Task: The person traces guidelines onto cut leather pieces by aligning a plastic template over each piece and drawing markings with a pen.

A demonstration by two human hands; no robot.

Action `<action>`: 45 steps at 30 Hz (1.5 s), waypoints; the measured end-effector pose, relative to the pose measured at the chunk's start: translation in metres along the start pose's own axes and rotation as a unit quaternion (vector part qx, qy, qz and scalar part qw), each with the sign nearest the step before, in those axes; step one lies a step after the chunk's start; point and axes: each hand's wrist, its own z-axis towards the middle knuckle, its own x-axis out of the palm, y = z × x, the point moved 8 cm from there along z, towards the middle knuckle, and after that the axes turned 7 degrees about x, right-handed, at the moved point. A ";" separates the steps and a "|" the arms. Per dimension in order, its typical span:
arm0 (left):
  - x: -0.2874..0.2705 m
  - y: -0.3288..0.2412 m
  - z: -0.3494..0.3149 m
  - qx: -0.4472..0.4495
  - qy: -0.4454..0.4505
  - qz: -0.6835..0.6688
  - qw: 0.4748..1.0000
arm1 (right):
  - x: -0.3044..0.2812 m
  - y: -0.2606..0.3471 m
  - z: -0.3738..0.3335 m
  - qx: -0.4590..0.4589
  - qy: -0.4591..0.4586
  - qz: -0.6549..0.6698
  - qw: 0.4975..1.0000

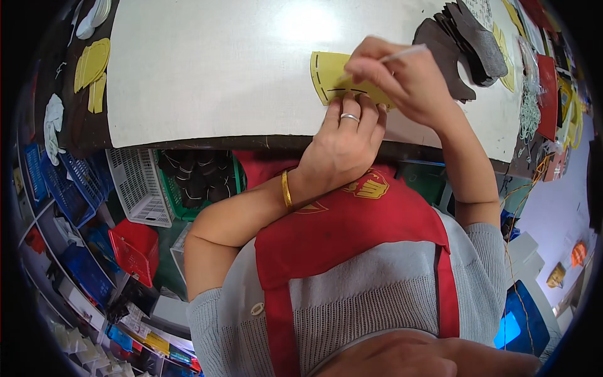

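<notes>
A yellow pattern template with dark dashes along its edges lies on the white table, near the front edge. My left hand, wearing a ring and a bracelet, rests on the template's near edge with its fingers laid flat. Above the template's right part, my right hand is closed around a thin, pale pen. The pen slants down to the left, with its lower end close to the template. My right hand covers part of the template. I cannot tell whether the dashes are slots or drawn lines.
Dark cut pieces are stacked to the right of my hands. More yellow templates and a white glove lie at the far left. A white basket and a red basket stand below the table.
</notes>
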 end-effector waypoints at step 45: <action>0.003 0.001 0.025 0.004 0.060 0.110 0.992 | -0.044 -0.057 -0.071 0.113 -0.132 0.057 0.983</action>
